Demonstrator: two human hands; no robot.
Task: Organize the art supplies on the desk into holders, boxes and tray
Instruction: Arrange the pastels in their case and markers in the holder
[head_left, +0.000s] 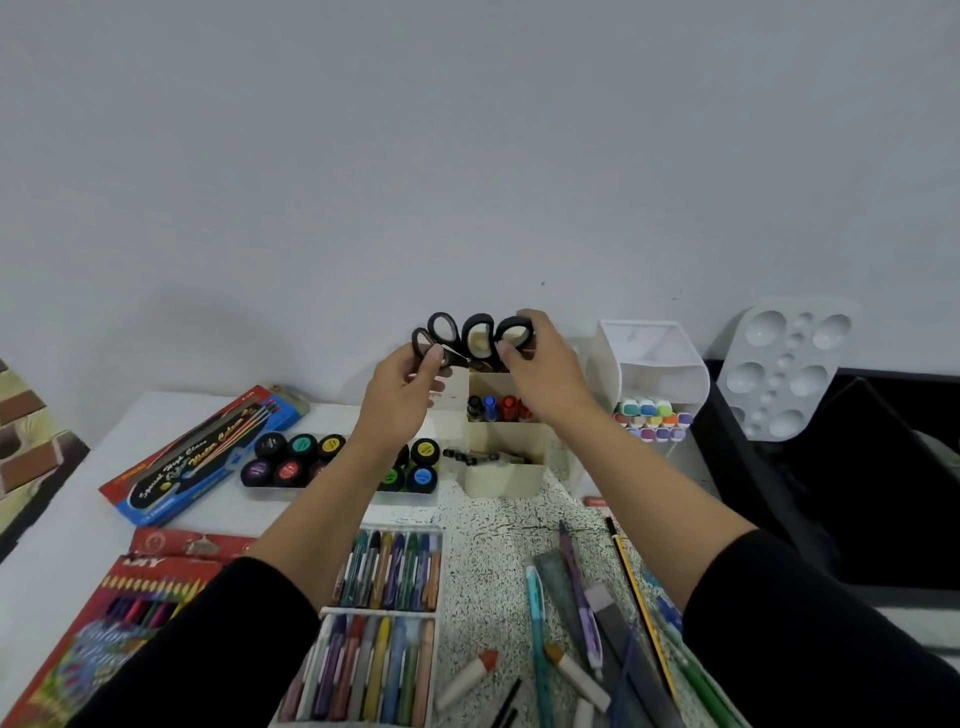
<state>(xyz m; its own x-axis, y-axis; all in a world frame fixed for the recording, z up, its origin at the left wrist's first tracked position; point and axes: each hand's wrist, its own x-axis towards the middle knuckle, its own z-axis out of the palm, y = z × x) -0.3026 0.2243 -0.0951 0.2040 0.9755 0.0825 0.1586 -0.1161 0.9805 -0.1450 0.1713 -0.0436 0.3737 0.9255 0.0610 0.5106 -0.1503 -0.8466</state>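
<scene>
Two pairs of black-handled scissors are held up over the cream desk organizer (501, 483) at the back of the desk. My left hand (402, 389) grips the left pair of scissors (434, 338) by its loops. My right hand (540, 371) grips the right pair of scissors (496, 332), blades pointing down into the organizer's top compartment. Markers (496, 408) stand in its middle compartment. Two open crayon trays (387, 618) lie near me, with loose crayons (465, 680), pens and pencils (582, 597) on the speckled mat.
A tray of paint pots (301, 460) and a blue brush box (208, 452) sit at the left, a coloured-pencil box (130, 618) nearer. A white marker holder (652, 379) and a white palette (784, 369) stand at the right, beside a black surface (841, 493).
</scene>
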